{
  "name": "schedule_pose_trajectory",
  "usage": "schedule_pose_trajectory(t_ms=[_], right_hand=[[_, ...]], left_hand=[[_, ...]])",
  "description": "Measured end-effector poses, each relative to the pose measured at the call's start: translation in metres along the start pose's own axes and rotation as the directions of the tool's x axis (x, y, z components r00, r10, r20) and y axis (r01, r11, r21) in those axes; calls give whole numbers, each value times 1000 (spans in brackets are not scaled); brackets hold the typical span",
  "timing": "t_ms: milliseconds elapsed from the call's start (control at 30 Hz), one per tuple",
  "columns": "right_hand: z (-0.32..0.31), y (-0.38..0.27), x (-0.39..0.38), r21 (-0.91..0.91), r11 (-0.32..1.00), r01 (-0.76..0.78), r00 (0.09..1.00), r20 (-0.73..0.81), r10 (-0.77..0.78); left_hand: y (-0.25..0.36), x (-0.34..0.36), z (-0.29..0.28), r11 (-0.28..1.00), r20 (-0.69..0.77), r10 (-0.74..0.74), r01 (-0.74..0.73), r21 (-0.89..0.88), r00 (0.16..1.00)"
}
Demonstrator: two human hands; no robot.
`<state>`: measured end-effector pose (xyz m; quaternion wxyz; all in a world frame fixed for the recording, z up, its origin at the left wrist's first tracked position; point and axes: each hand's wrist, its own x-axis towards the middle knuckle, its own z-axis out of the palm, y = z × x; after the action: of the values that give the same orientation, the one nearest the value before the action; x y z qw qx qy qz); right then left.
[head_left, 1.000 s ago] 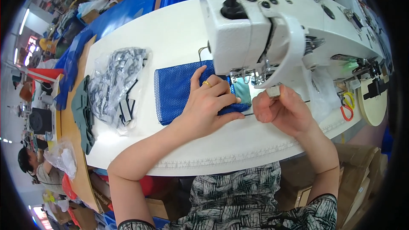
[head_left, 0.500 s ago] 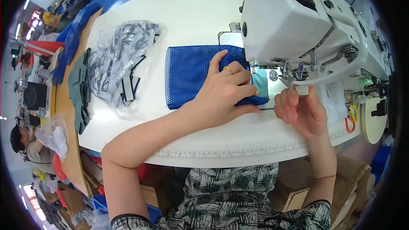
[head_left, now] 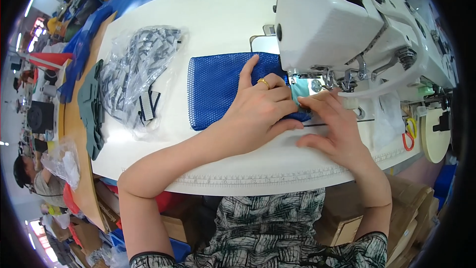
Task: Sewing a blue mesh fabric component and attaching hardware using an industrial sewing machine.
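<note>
A blue mesh fabric piece [head_left: 210, 89] lies flat on the white sewing table, its right end beside the presser foot of a white sewing machine [head_left: 327, 25]. My left hand [head_left: 258, 106] rests on the mesh with its fingers spread, a gold ring on one of them. By the needle area a small pale green fabric piece [head_left: 299, 88] shows at the mesh's right edge. My right hand [head_left: 339, 129] reaches to that edge, fingertips touching the fabric and thumb held apart. Its fingers partly cover the stitching spot.
A clear plastic bag [head_left: 141, 69] of grey and black strips lies left of the mesh, with loose strips [head_left: 148, 105] on it. Dark green fabric pieces [head_left: 90, 114] hang at the table's left edge. Red and yellow scissors [head_left: 409, 136] lie right. Another person [head_left: 47, 183] sits far left.
My right hand has moved left from below the machine head to the fabric's right edge, and its curled fingers have stretched out. My left hand stays on the mesh.
</note>
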<state>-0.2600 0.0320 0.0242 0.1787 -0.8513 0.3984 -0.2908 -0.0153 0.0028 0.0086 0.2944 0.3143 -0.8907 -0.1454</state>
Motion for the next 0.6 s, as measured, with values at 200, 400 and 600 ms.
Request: schedule_pose_trajectory(t_ms=[200,400,600], right_hand=[[13,6,-5,51,999,-10,999,38,8],[16,12,-12,21,999,29,998,52,-30],[22,11,-13,-44,997,64,997,-39,-66]], left_hand=[[20,4,-20,994,175,42,-59,93,984],[11,16,-39,984,126,-82,60,168,989],[5,5,-33,999,217,-2,-6,37,976]])
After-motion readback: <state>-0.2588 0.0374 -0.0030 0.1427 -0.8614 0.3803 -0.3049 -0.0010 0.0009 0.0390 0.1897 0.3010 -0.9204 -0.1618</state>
